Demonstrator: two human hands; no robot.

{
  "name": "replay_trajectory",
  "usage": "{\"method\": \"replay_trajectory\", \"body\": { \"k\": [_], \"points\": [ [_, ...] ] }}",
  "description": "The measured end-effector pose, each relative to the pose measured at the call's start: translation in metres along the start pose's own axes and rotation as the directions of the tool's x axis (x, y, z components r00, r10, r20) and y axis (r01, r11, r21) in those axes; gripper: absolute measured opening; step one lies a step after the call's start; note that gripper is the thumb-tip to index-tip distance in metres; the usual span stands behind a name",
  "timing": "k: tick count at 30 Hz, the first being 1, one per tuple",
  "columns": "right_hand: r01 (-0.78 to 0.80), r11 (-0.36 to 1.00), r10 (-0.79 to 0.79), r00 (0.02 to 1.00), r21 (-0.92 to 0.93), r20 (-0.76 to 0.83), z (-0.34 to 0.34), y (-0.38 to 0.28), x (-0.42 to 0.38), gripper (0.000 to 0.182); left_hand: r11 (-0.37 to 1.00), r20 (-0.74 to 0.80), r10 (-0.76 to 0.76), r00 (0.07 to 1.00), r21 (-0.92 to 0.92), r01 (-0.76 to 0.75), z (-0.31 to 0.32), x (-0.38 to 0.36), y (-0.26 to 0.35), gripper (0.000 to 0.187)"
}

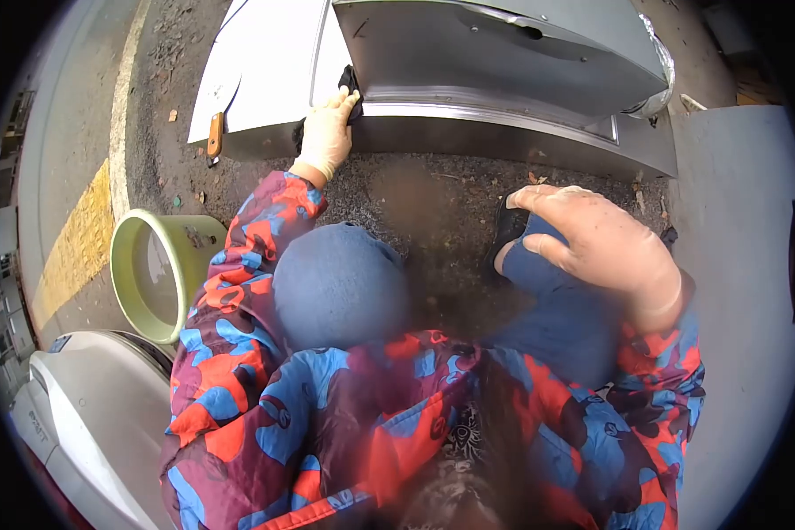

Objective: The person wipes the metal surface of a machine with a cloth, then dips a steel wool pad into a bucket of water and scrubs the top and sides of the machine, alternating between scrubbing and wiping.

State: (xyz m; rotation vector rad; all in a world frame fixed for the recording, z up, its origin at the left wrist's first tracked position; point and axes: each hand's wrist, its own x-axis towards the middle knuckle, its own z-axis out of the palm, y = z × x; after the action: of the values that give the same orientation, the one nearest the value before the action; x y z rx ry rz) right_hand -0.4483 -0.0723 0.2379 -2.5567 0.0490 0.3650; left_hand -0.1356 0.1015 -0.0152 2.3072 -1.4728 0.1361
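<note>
My left hand (325,134), in a pale thin glove, is closed on a black cloth (354,88) at the front edge of a metal cabinet (503,66). The cloth touches the cabinet's frame beside its white panel (265,62). My right hand (596,234), also in a pale glove, is over my right knee, its fingers and thumb apart and nothing in it. A knife with a wooden handle (215,135) lies at the left edge of the white panel, its blade on the panel.
A green bucket (178,274) holding cloudy liquid stands at the left. Below it is a grey-white scooter-like body (106,424). A grey panel (742,265) rises at the right. Small leaves and debris lie on the dark ground (433,194).
</note>
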Motion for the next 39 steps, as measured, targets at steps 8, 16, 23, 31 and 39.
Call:
{"method": "replay_trajectory", "body": {
  "k": [8,16,23,31,39],
  "points": [
    [-0.002,1.000,0.002,1.000,-0.014,0.026,-0.001,-0.004,-0.004,0.034,0.999,0.257,0.050,0.965,0.006,-0.053,-0.022,-0.012,0.050,0.050],
    [0.023,0.999,-0.022,0.999,0.026,-0.038,-0.002,-0.007,-0.022,0.030,0.929,0.238,0.326,0.915,0.098,-0.357,-0.005,0.020,0.071,0.063],
    [0.032,0.997,-0.030,0.999,0.070,-0.023,-0.011,-0.006,-0.037,0.029,0.905,0.282,0.353,0.892,0.140,-0.402,0.014,0.041,0.098,0.055],
    [0.063,0.993,-0.063,0.998,0.100,-0.003,-0.014,0.000,-0.039,0.031,0.676,0.303,0.713,0.632,-0.060,-0.734,0.041,0.104,0.183,0.033],
    [0.069,0.990,-0.070,0.998,0.124,0.005,-0.020,0.000,-0.047,0.031,0.607,0.167,0.788,0.593,-0.046,-0.794,0.113,0.148,0.291,0.029]
  ]
}}
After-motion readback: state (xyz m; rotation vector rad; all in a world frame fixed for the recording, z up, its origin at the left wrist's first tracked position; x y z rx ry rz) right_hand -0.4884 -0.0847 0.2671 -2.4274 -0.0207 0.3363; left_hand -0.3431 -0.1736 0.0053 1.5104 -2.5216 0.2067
